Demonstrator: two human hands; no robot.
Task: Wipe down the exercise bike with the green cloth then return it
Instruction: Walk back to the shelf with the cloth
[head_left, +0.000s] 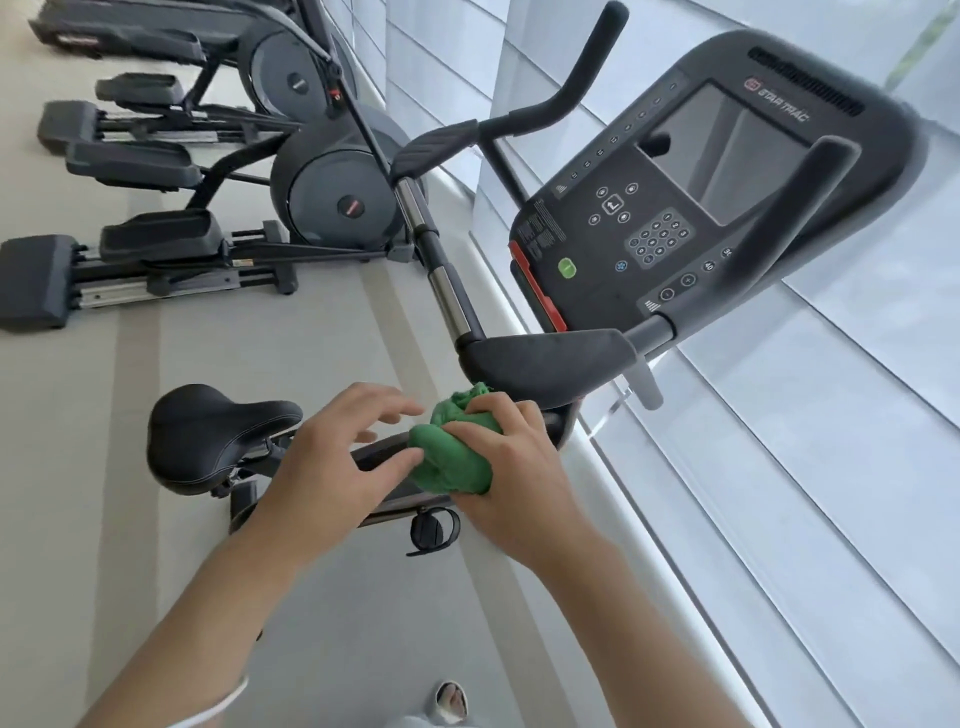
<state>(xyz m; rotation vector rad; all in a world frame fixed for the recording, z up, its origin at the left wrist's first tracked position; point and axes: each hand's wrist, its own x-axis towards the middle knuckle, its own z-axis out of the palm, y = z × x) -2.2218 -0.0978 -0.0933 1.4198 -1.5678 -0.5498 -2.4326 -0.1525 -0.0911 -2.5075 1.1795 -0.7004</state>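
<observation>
The exercise bike fills the view, tilted: its dark console (691, 202) with a screen and keypad at upper right, a padded handlebar rest (550, 358) below it, and the black saddle (208, 436) at left. My right hand (511, 467) is shut on the bunched green cloth (449, 457), held just above the bike frame (379, 452) between saddle and handlebar. My left hand (332, 462) hovers beside the cloth with fingers spread, its fingertips close to the cloth's left edge. The frame under my hands is mostly hidden.
Several elliptical machines (322, 187) stand in a row at the upper left on the pale floor (104, 467). Window blinds (805, 493) run along the right. A bike pedal (434, 530) hangs below my hands, and my sandalled foot (452, 701) shows at the bottom.
</observation>
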